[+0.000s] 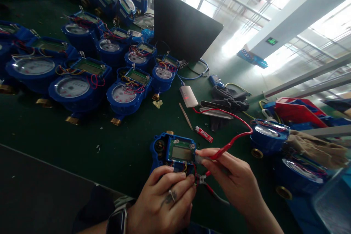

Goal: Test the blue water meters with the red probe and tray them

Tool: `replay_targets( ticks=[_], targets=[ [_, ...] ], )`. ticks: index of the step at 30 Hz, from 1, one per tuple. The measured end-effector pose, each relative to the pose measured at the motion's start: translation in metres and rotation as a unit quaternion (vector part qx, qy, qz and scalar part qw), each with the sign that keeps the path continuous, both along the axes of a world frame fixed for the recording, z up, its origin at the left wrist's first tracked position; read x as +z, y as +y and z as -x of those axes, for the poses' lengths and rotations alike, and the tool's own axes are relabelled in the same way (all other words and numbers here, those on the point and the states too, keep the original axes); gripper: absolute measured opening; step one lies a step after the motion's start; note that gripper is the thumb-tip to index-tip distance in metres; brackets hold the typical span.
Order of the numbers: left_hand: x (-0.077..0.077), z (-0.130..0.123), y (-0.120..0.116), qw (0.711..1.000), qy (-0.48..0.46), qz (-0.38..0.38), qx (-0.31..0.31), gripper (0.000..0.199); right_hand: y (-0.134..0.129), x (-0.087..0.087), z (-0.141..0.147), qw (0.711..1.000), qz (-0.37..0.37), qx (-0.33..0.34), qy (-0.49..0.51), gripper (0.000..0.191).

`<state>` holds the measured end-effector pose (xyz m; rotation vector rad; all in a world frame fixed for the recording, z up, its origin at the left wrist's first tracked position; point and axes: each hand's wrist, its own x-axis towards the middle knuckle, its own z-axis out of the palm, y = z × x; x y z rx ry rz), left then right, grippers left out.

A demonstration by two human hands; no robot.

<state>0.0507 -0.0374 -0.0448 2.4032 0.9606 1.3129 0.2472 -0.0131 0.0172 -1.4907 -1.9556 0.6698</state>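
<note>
A blue water meter with an exposed circuit board and display lies in front of me on the green bench. My left hand is closed around its near side, fingers over the wires below the board. At the board's right edge, my right hand pinches the connector at the end of a red cable. The connector touches the board's edge; whether it is seated I cannot tell. Beneath my right hand lie pliers, partly hidden. The red cable runs back to a small white box with a red light.
Several blue water meters with loose wires stand at left. A laptop is behind them. A red battery-like cylinder, a thin wooden stick, tweezers and a dark glove lie nearby. More meters stand at right.
</note>
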Motion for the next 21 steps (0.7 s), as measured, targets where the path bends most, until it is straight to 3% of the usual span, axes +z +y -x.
replay_targets(
  ticks=[21],
  targets=[
    [0.001, -0.003, -0.003, 1.0, 0.005, 0.002, 0.002, 0.017, 0.009, 0.01, 0.007, 0.999, 0.033, 0.017, -0.04, 0.012]
  ],
)
